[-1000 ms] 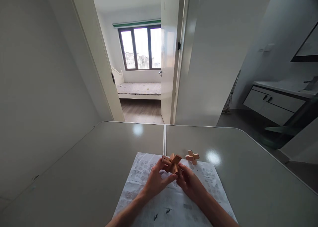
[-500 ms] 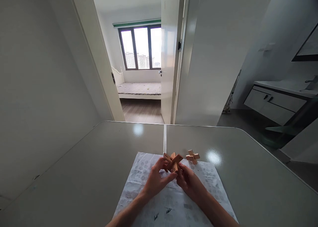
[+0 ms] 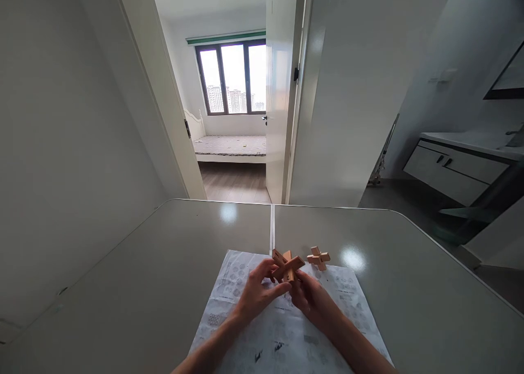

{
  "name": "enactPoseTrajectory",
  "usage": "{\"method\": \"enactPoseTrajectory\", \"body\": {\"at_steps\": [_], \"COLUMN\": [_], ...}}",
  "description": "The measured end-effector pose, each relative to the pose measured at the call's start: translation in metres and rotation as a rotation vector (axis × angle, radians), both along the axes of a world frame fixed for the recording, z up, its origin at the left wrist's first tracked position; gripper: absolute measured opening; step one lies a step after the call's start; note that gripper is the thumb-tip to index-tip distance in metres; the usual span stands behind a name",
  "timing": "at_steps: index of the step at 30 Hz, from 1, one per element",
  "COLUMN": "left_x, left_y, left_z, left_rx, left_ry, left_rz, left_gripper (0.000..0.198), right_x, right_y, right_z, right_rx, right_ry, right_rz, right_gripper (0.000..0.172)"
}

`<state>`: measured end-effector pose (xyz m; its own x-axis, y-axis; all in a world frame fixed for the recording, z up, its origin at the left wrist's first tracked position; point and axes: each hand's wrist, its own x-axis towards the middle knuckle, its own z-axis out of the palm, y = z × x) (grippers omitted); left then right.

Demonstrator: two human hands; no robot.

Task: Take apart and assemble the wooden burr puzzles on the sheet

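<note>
Turned a little since a second ago, the wooden burr puzzle (image 3: 289, 265) now shows one of its sticks slanting out to the right, and it sits slightly higher between the hands. It is held just above the far part of the printed sheet (image 3: 282, 336), clear of the paper. The left hand (image 3: 256, 296) comes at it from the left, its grip pinching the near-left sticks with thumb and fingertips. The right hand (image 3: 313, 302) meets it from the lower right, its grip closed on the underside of the same puzzle; the fingertips there are partly hidden behind the wood.

Just beyond and to the right, apart from the hands, a smaller wooden cross piece (image 3: 318, 258) rests at the far edge of the sheet. The sheet lies flat on the grey tabletop (image 3: 164, 275), with both forearms across it, covering part of the print. A seam (image 3: 272, 226) runs down the tabletop's middle to the sheet's far edge.

Past the tabletop an open doorway shows a bed (image 3: 231, 146) under a window (image 3: 233, 79). A vanity cabinet (image 3: 454, 169) stands at the right.
</note>
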<state>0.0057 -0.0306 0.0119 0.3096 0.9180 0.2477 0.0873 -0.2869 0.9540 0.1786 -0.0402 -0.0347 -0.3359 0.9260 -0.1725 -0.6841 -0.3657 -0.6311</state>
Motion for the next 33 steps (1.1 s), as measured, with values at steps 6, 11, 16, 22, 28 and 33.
{"method": "enactPoseTrajectory", "body": {"at_steps": [6,11,16,22,28,33], "left_x": [0.001,0.002,0.002,0.0,0.001,0.0], "left_y": [0.001,0.002,0.002,0.003,0.003,0.001], "left_z": [-0.002,-0.007,-0.007,-0.009,-0.008,-0.007], "left_rx": [-0.06,-0.082,-0.103,-0.1,-0.121,-0.12], "left_ry": [-0.063,-0.119,-0.135,-0.16,-0.196,-0.217], "left_rz": [0.0,-0.037,-0.045,-0.075,-0.103,-0.133], "left_gripper": [0.025,0.027,0.03,0.028,0.027,0.025], "right_x": [0.0,0.0,0.0,-0.001,-0.002,-0.001], "right_y": [0.001,0.001,0.0,-0.001,-0.004,-0.003], "right_z": [0.006,0.005,0.003,0.011,0.019,0.011], "right_rx": [-0.041,-0.043,-0.052,-0.047,0.026,-0.008], "right_ry": [0.028,0.043,0.071,0.12,0.109,0.048], "right_rz": [0.011,0.003,-0.016,-0.042,-0.094,-0.161], "right_gripper": [0.039,0.039,0.034,0.025,0.026,0.017]}}
